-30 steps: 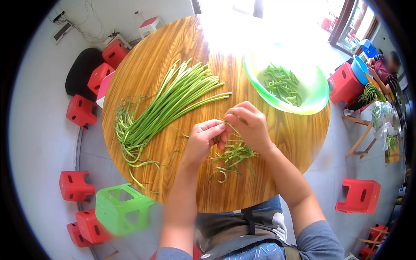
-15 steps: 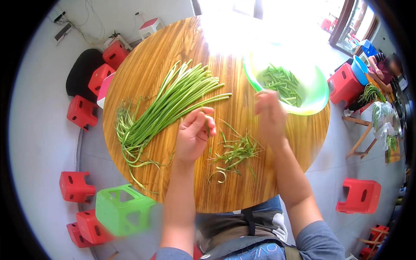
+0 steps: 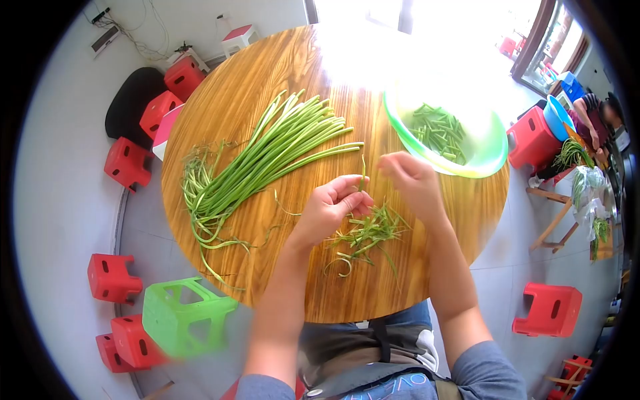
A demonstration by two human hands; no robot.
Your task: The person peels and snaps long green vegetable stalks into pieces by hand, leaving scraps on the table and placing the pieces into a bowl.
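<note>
My left hand point(image 3: 337, 205) is closed around a short green stem point(image 3: 363, 179) that points upward from its fingers. To the right of it, my right hand point(image 3: 408, 177) is closed near the bowl's lower rim, its fingertips blurred; whatever they hold cannot be made out. A large bundle of long green stems point(image 3: 267, 160) lies at the left on the round wooden table point(image 3: 267, 273). Below my hands is a small pile of thin green trimmings point(image 3: 373, 233). Cut green pieces point(image 3: 437, 133) lie inside the pale green bowl point(image 3: 490, 163).
Red stools point(image 3: 127, 163) and a green stool point(image 3: 180, 317) stand on the floor left of the table, and another red stool point(image 3: 550, 310) at the right. Beyond the bowl, a person point(image 3: 590, 120) sits by a blue basin point(image 3: 557, 119) and more greens.
My left hand has moved right and now shows an upright stem. My right hand first went toward the bowl, then came back slightly toward the left hand. The view has shifted a little.
</note>
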